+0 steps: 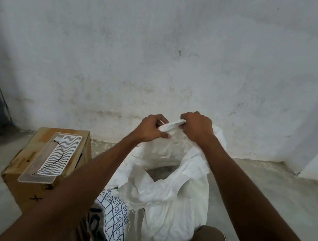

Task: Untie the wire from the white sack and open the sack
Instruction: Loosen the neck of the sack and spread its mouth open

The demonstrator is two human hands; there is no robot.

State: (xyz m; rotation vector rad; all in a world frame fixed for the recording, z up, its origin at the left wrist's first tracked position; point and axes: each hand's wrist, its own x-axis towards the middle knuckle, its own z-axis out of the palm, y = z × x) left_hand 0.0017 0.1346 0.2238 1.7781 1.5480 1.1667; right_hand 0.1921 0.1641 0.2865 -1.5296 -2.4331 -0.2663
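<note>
Against a stained white wall point(165, 48), my left hand point(151, 128) and right hand point(196, 128) both pinch the white sack point(172, 201) rim. Its mouth gapes; black wire point(54, 161) lies on a tray point(50, 157) beside.

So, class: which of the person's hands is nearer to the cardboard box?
Left. The left hand grips the sack's rim up and right of the cardboard box; the right hand grips the rim further right.
</note>
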